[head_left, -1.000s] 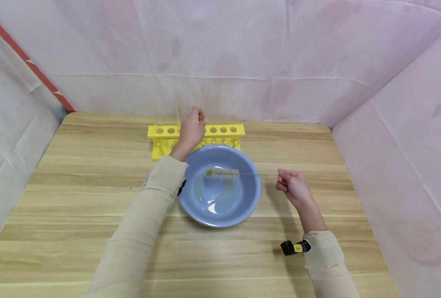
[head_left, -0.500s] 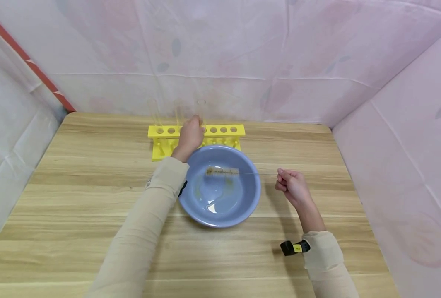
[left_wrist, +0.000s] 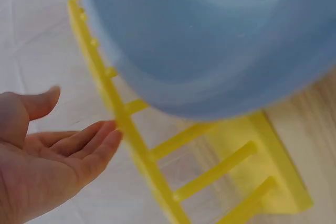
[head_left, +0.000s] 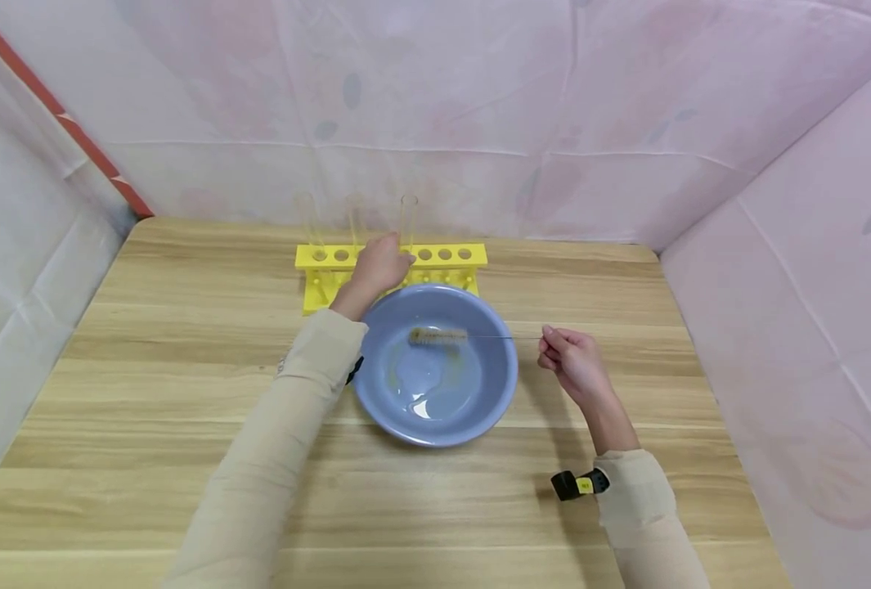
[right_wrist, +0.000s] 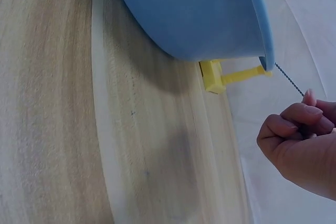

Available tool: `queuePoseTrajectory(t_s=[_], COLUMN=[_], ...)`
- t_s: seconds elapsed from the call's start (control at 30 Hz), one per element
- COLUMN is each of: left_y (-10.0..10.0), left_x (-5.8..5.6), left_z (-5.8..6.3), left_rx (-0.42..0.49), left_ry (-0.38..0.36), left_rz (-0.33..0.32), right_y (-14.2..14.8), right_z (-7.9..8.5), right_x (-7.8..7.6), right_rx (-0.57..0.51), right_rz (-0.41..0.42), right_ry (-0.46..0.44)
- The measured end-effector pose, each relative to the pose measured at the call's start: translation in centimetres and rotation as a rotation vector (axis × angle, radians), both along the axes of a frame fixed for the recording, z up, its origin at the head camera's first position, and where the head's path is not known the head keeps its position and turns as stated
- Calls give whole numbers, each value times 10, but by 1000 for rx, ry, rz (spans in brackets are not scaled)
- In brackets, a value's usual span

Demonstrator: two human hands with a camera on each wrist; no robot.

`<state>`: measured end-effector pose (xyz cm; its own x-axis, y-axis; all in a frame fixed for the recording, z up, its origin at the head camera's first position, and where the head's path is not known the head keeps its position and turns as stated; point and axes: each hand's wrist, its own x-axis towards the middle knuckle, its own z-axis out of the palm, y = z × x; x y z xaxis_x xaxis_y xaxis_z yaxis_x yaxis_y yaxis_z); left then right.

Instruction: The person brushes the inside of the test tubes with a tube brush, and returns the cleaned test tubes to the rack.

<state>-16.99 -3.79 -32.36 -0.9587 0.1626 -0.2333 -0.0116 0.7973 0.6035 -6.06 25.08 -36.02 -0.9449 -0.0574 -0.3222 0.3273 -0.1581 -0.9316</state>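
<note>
My left hand (head_left: 382, 263) is at the yellow test tube rack (head_left: 450, 255). In the left wrist view its thumb stands apart from the loosely bent fingers (left_wrist: 100, 148), which are at the rack's edge. A clear test tube (head_left: 409, 214) stands in the rack just beside this hand. Two more, a middle test tube (head_left: 356, 214) and a left test tube (head_left: 308, 219), stand further left. My right hand (head_left: 576, 360) pinches the thin twisted wire handle of a test tube brush (head_left: 438, 336). The bristles are over the blue basin (head_left: 507, 372).
The basin stands on the wooden table (head_left: 185, 393) directly in front of the rack, with a little water in its bottom. A patterned cloth wall (head_left: 479, 98) rises behind the rack.
My left hand has lowered the test tube into the rack and its fingers have come off it. My right hand still holds the brush over the basin, almost unmoved.
</note>
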Motion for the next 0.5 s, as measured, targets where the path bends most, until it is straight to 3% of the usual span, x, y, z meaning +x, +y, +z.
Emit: queuePoseTrajectory(t_s=[0.17,0.27,0.4,0.5], left_y=[-8,-19,-39,-55], left_x=[14,25,43,59], left_z=[13,17,19,17], left_rx=[-59,-108,-120,-69], left_ry=[-86,-79,24,168], left_rz=[-73,-116,-140,-122], right_y=[-3,-2,1,5], right_z=[-3,-4,-4,-1], right_x=[-3,-3,-2,-2], right_rx=[27,66,225,394], right_rz=[0,10,51,67], right_ry=[2,-4,16,79])
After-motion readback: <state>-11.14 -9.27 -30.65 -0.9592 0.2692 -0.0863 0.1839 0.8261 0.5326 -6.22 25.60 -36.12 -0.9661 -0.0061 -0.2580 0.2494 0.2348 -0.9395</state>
